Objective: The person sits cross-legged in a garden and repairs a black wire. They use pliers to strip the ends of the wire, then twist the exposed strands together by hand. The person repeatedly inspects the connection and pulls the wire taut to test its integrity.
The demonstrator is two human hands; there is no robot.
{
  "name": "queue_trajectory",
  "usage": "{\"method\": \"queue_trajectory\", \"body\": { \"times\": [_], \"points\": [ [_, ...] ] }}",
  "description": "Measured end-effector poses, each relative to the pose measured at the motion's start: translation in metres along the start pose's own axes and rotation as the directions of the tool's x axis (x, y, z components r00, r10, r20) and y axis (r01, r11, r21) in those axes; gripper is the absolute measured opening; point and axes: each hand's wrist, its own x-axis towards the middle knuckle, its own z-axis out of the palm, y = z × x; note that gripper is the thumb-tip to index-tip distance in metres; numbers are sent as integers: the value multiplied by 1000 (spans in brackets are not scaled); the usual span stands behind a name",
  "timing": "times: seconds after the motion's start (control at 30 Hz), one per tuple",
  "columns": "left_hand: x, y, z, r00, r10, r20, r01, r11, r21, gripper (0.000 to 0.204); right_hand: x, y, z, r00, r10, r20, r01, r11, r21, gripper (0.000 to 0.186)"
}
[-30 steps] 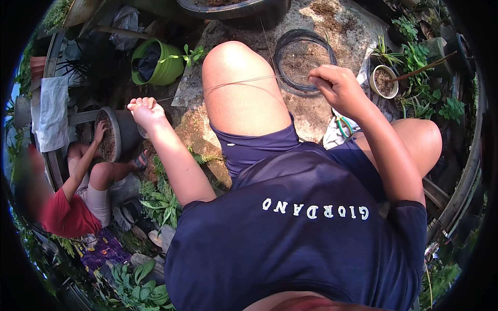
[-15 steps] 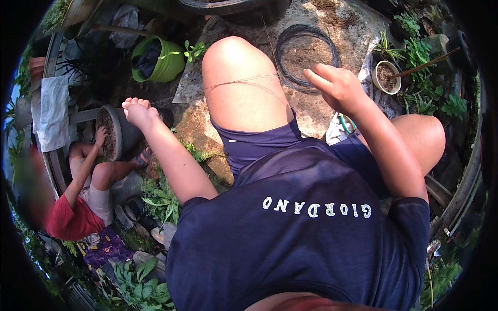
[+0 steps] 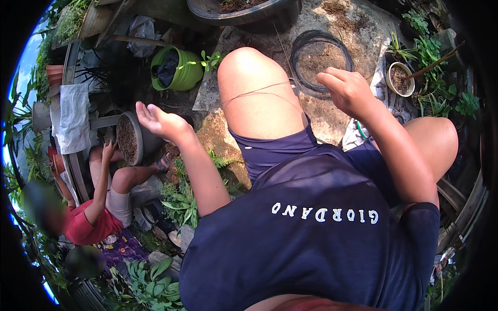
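Note:
Thin wire strands [image 3: 259, 93] cross over my bent knee and run toward my right hand. My right hand [image 3: 348, 92] is closed in a pinch on the wire, its fingertips near the dark wire coil [image 3: 348, 52] lying on the concrete slab. My left hand [image 3: 163, 123] is raised left of the knee with its fingers stretched out and apart. A faint strand may reach toward it, but no wire shows plainly in its fingers.
At left, a person in a red shirt [image 3: 98, 217] sits by a soil-filled grey pot [image 3: 150, 142]. A green bucket [image 3: 188, 70] stands ahead, a large dark basin [image 3: 249, 18] beyond. A small cream pot [image 3: 408, 88] and leafy plants [image 3: 425, 57] are at right.
My left hand has loosened from a closed grip, its fingers now spread. My right hand stays pinched. The view has shifted, and the person in red has lifted a hand from the pot.

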Motion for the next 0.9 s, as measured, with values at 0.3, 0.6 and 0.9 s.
{"method": "queue_trajectory", "body": {
  "times": [0.3, 0.6, 0.9],
  "points": [
    [-149, 103, 105, 107, 249, 963, -335, 921, -201, 25, 3, 0, -6, 994, 55, 96, -77, 969, 235, 10],
    [-160, 86, 104, 16, 167, 986, -431, 891, -144, 24, -17, 13, -15, 957, 94, 274, -198, 903, 382, 32],
    [-156, 86, 95, 19, 51, 999, -405, 914, -39, 18, -89, 76, -36, 771, 621, 141, -628, 778, 0, 27]
  ]
}}
